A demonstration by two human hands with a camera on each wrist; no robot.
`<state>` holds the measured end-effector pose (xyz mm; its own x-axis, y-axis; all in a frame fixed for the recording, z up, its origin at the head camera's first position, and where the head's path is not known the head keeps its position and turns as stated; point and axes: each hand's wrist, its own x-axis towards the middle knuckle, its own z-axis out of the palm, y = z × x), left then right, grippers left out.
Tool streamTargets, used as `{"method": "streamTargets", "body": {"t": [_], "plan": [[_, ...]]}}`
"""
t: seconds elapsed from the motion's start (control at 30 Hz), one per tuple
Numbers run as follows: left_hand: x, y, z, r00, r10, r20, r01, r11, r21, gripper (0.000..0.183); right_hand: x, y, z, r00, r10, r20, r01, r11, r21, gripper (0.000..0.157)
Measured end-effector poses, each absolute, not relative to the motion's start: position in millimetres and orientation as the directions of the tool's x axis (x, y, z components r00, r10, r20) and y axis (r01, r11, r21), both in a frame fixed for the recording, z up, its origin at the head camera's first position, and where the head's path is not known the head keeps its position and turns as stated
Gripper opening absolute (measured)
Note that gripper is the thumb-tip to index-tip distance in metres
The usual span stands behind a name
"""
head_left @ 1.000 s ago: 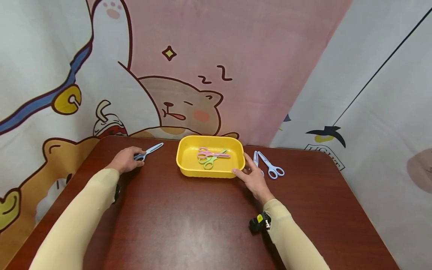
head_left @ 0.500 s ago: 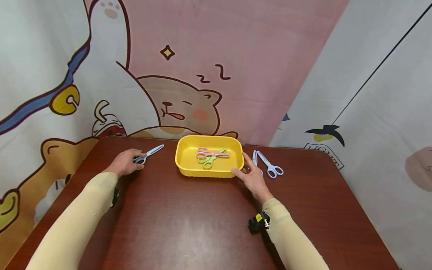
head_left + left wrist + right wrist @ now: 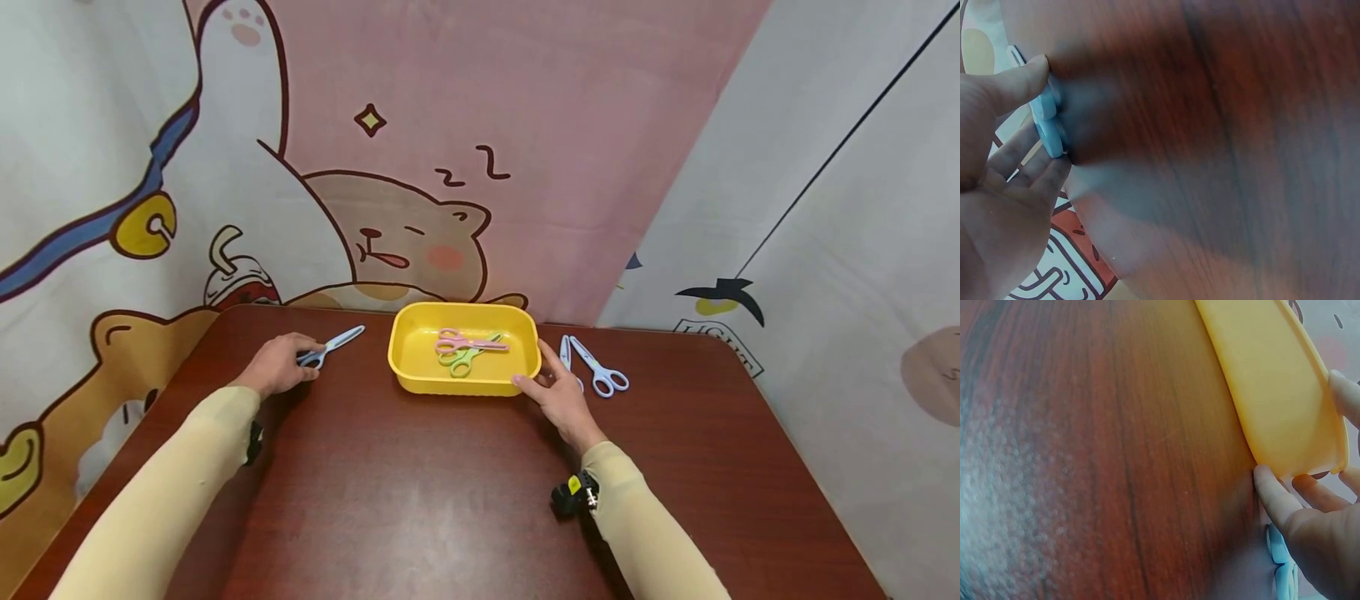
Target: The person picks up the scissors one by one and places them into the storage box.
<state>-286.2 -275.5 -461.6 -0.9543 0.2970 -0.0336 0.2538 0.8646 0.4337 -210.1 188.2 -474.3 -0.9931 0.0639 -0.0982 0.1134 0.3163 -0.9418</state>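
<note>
At the left of the table, my left hand [image 3: 279,364] pinches the handles of light blue scissors [image 3: 345,337] between thumb and fingers. Their blades point away to the right. The left wrist view shows the thumb over the blue handles [image 3: 1050,134], with fingers on the far side. My right hand [image 3: 564,408] grips the right front corner of a yellow plastic basket [image 3: 457,387], thumb at the front rim and fingers along its end wall. Inside the basket, pink scissors [image 3: 487,346] lie across green scissors [image 3: 461,367].
Just right of the basket lie pale blue scissors [image 3: 602,373]. Another pale blue pair [image 3: 566,350] is partly hidden behind my right hand. The brown table [image 3: 405,492] ends at a cartoon-printed cloth [image 3: 585,167] at the back.
The head view has shifted very slightly. Both hands, the scissors and the basket stay almost where they were.
</note>
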Motion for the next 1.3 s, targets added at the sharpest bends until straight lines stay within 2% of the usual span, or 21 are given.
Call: {"method": "streamTargets", "body": {"t": [1.3], "plan": [[-276.4, -275.7, -461.4, -0.947, 0.317, 0.054, 0.306, 0.836, 0.456, 0.050, -212.1, 188.3, -477.4, -0.994, 0.061, -0.094, 0.108, 0.322, -0.940, 0.088]]}}
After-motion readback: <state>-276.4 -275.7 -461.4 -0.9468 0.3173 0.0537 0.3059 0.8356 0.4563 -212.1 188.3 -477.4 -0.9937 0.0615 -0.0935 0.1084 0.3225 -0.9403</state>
